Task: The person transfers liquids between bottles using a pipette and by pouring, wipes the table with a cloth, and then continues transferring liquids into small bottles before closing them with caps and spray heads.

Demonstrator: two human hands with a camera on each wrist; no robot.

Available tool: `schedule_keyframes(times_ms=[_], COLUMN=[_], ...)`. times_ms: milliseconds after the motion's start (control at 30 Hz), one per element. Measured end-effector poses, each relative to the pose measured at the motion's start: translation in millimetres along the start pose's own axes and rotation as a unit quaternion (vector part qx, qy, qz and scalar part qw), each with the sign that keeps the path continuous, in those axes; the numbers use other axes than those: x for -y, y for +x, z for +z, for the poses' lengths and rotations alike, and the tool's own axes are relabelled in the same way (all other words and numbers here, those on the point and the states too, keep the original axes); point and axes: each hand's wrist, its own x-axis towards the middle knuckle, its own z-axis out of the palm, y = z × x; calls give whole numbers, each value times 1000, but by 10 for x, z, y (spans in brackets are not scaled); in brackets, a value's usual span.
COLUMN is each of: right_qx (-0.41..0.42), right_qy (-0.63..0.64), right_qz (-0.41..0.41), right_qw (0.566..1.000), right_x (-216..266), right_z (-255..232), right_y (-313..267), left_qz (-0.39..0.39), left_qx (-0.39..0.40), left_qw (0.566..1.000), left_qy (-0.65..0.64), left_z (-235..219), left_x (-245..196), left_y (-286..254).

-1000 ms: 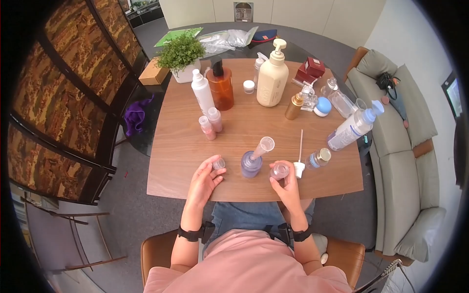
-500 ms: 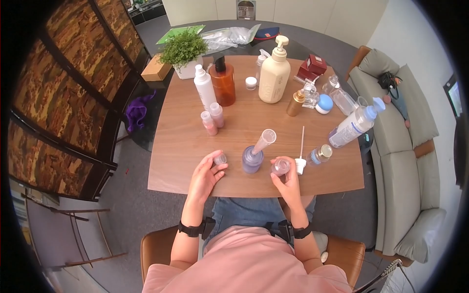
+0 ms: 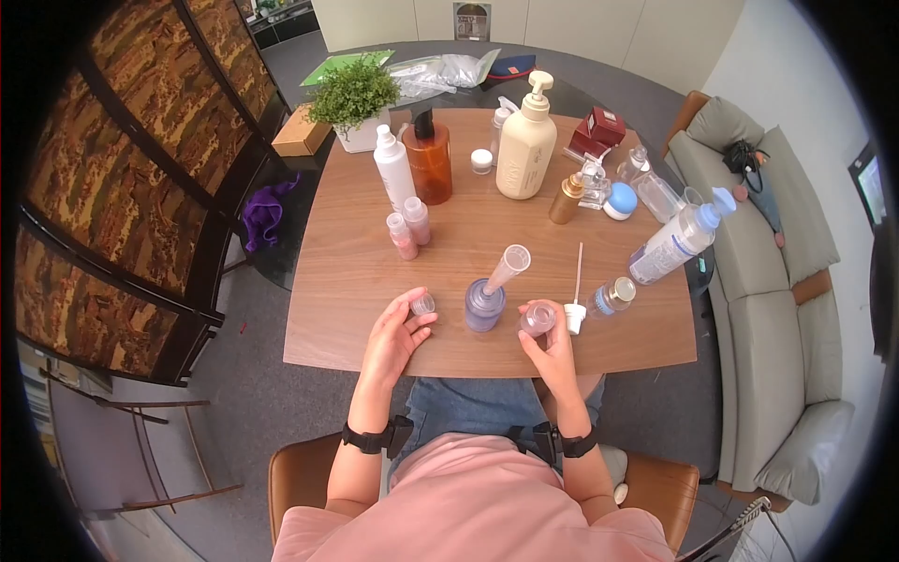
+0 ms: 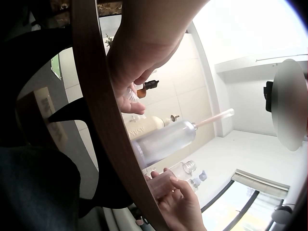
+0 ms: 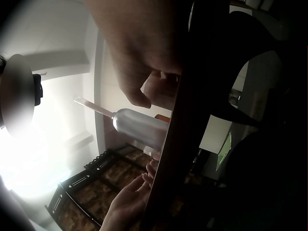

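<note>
On the table's front part stands a lilac bottle (image 3: 484, 307) with a clear funnel-like tube (image 3: 510, 268) slanting up out of its neck. To its left, my left hand (image 3: 391, 342) rests on its side, fingers curled round a small clear cap (image 3: 422, 304). To its right, my right hand (image 3: 551, 348) grips a small clear, open-necked bottle (image 3: 538, 319) upright on the table; the left wrist view shows fingers and thumb round this bottle (image 4: 162, 184). A white pump top (image 3: 575, 318) with a long thin tube lies just right of that hand.
Beside the pump top is a gold-capped bottle (image 3: 614, 296), with a blue-pump bottle (image 3: 676, 245) behind it. Two pink bottles (image 3: 405, 236), a white spray bottle (image 3: 394, 170), an amber bottle (image 3: 430, 167) and a cream pump bottle (image 3: 525, 148) stand farther back. Red boxes (image 3: 596, 133) sit at the back right.
The head view has shifted slightly, so the table appears a little higher than one second ago. Both hands keep their places and their holds.
</note>
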Motion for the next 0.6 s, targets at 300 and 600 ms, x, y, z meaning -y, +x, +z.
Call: schedule_keyframes(times_ms=[300,600], right_qx=[-2,0], right_qy=[-1,-10], right_qz=[-5,-7], right_qw=[1000,1000], right_x=[-22,-18], right_z=[-3,-4], right_y=[-2,0], left_qz=[0,-2], left_qx=[1,-3], left_qw=[1000,1000], left_qy=[-6,0], left_z=[2,1], left_x=[0,-2], left_y=[0,-1])
